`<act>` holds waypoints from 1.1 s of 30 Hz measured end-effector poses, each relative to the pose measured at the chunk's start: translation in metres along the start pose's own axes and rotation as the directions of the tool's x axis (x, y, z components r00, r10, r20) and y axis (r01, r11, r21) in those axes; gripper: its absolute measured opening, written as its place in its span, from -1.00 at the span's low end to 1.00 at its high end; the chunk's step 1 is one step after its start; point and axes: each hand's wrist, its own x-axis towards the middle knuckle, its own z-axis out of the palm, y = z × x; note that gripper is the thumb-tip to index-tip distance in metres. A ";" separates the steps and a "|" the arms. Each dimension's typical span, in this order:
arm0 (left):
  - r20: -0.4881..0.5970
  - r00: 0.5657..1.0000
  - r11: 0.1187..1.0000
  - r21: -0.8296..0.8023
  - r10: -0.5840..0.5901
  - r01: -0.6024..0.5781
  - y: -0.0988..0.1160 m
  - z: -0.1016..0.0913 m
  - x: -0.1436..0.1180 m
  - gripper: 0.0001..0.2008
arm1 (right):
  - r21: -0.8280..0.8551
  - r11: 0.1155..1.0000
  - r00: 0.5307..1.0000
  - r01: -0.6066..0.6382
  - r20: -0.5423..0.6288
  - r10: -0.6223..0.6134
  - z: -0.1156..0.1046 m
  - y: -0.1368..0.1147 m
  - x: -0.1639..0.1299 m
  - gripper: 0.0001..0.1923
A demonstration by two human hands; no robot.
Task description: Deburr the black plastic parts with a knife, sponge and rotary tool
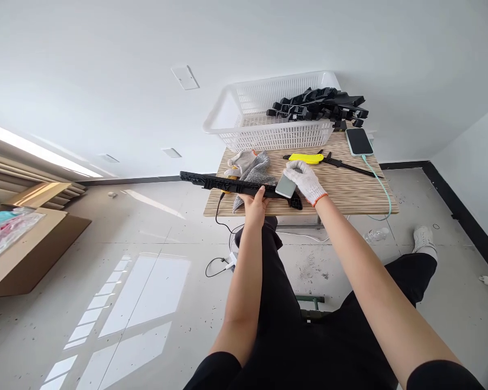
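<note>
The bare left hand grips a long black strip that lies across the near edge of the bench. The gloved right hand is closed on a grey block pressed against the strip's right end. Behind the strip lie a grey glove and a yellow knife, with a white basket farther back.

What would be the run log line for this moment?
left hand: holds black part | right hand: gloved, grey block on part | table
</note>
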 end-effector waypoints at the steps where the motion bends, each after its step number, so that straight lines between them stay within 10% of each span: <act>1: 0.001 1.000 1.000 -0.009 0.004 -0.004 0.000 0.000 0.000 -0.29 | 0.002 1.000 0.999 0.008 -0.033 -0.008 -0.002 0.000 0.002 -0.62; 8: -0.004 1.000 1.000 -0.016 -0.002 0.002 -0.002 -0.003 0.004 -0.27 | 0.038 0.999 0.992 -0.029 -0.122 0.033 -0.017 -0.008 -0.010 -0.71; 13: -0.014 1.000 1.000 -0.024 -0.010 0.010 -0.004 -0.004 0.005 -0.28 | -0.164 0.986 0.999 -0.015 0.048 0.024 -0.030 -0.021 -0.055 -0.74; 18: -0.012 1.000 1.000 -0.024 0.007 -0.007 -0.004 -0.003 0.004 -0.29 | -0.106 0.994 0.986 -0.033 -0.167 0.015 -0.031 -0.022 -0.059 -0.74; 23: 0.006 1.000 1.000 -0.003 0.012 -0.012 -0.002 -0.001 0.002 -0.33 | -0.285 0.958 0.998 0.038 0.065 -0.020 -0.033 -0.019 -0.065 -0.72; 28: 0.030 0.999 0.999 0.023 0.036 -0.036 -0.002 0.000 0.001 -0.29 | -0.413 0.908 0.920 -0.076 -0.380 -0.096 -0.053 -0.019 -0.065 -0.52; 33: 0.010 0.997 0.985 0.150 0.081 -0.081 -0.009 -0.001 0.003 -0.29 | -0.760 0.649 0.990 0.007 -0.088 -0.114 -0.055 -0.017 -0.074 -0.25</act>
